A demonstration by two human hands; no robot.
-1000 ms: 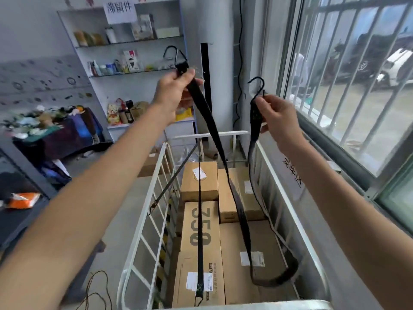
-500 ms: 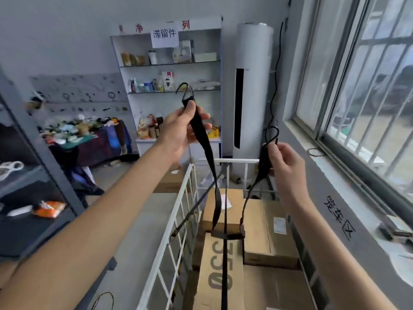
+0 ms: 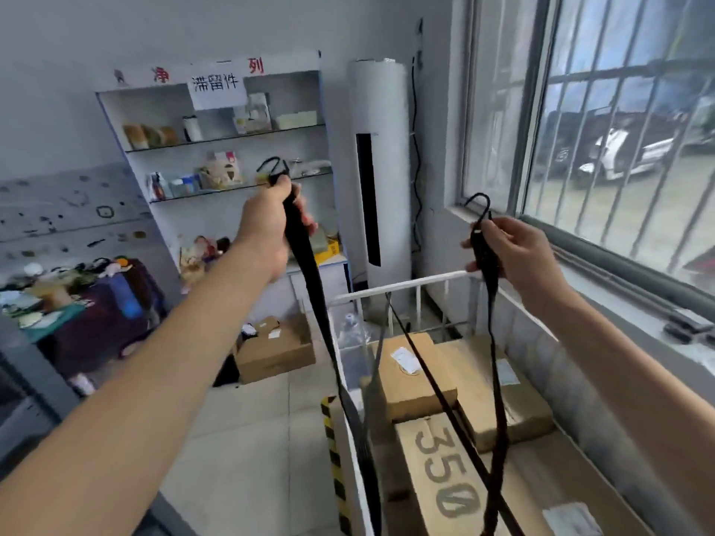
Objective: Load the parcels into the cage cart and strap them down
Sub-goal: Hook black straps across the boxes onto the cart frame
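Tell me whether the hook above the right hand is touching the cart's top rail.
Apart. The head view shows the hook sticking up above the right hand, with wall showing between it and the white top rail below.

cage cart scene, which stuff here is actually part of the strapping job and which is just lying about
Part of the job:
- black strap, one hooked end in the left hand, the other in the right hand
- cage cart
- parcels in it, such as the box marked 350

Lying about:
- cardboard box on the floor
- white shelf unit
- cluttered table
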